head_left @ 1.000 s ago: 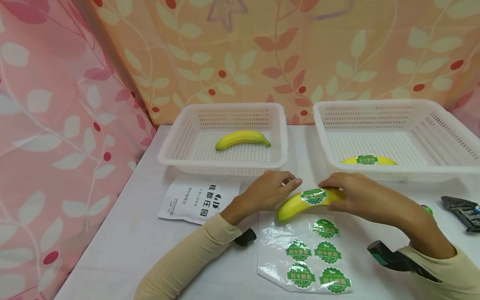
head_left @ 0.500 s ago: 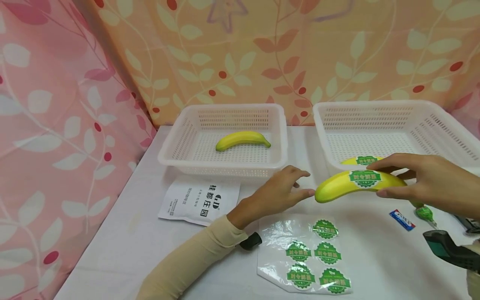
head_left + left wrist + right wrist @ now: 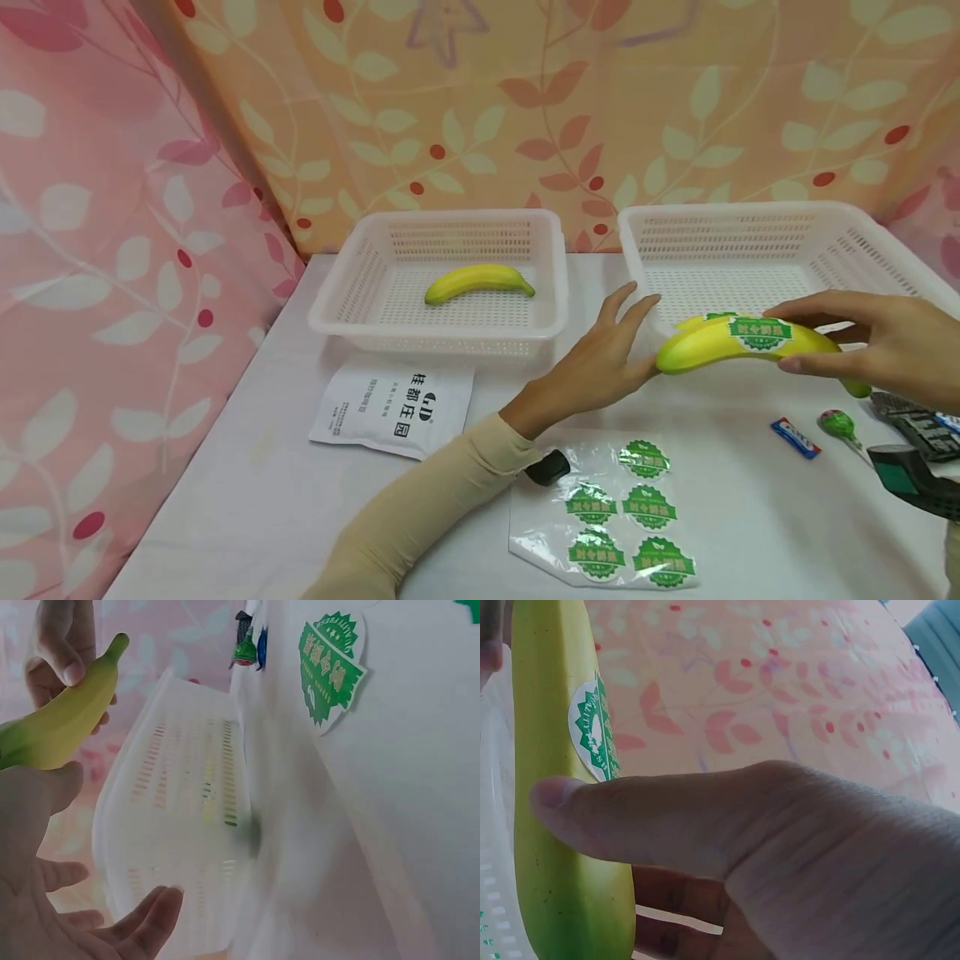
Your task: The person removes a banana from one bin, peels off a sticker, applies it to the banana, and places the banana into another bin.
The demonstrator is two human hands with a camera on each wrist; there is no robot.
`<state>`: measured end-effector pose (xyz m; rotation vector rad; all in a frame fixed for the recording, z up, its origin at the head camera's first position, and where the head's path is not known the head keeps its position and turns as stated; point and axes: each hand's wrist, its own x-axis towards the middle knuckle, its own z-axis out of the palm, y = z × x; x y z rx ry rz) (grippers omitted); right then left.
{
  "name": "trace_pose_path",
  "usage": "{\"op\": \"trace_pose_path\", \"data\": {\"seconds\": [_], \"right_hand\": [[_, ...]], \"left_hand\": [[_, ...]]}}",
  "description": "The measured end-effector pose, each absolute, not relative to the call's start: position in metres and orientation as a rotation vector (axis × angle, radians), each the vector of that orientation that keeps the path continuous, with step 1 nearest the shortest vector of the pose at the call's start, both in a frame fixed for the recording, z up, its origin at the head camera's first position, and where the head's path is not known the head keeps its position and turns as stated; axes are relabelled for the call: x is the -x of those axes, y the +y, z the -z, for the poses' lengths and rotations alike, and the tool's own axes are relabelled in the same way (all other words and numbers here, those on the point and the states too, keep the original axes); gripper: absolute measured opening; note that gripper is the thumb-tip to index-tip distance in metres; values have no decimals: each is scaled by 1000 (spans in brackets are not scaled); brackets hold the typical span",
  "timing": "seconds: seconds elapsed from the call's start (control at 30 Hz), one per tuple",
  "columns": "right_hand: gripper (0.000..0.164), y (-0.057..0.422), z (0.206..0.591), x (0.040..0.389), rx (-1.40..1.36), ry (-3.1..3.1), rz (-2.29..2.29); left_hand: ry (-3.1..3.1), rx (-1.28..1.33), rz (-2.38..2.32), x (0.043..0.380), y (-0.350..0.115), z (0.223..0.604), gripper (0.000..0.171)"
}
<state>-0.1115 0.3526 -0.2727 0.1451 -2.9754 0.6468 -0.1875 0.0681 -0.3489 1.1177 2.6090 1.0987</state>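
Observation:
In the head view my right hand (image 3: 892,337) grips a yellow banana (image 3: 693,348) near its stem end, thumb below and fingers above. A green-and-white sticker (image 3: 760,332) is on the banana's side. The banana is raised in front of the right white basket (image 3: 720,212), partly covering another banana (image 3: 692,322) inside. My left hand (image 3: 588,367) is at the banana's greenish tip, fingers extended and spread; its thumb appears to touch the tip. The right wrist view shows the right thumb pressed across the banana (image 3: 555,885). A sheet of stickers (image 3: 536,525) lies below the hands.
At the back left, a second white basket (image 3: 442,332) holds one banana (image 3: 480,283). A white printed pouch (image 3: 360,408) lies before it. On the right are a small blue-and-red packet (image 3: 797,437), a green lollipop (image 3: 836,423) and a dark wrapper (image 3: 911,425).
My right hand has carried the banana from above the sticker sheet rightward and up to the right basket's front. My left hand has followed to the right, its fingers now spreading.

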Motion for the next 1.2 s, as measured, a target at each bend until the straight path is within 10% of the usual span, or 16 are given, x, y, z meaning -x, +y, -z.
{"op": "trace_pose_path", "data": {"seconds": [1.2], "right_hand": [[60, 395, 261, 235, -218, -3335, -527]], "left_hand": [[2700, -951, -1143, 199, 79, 352, 60]]}}
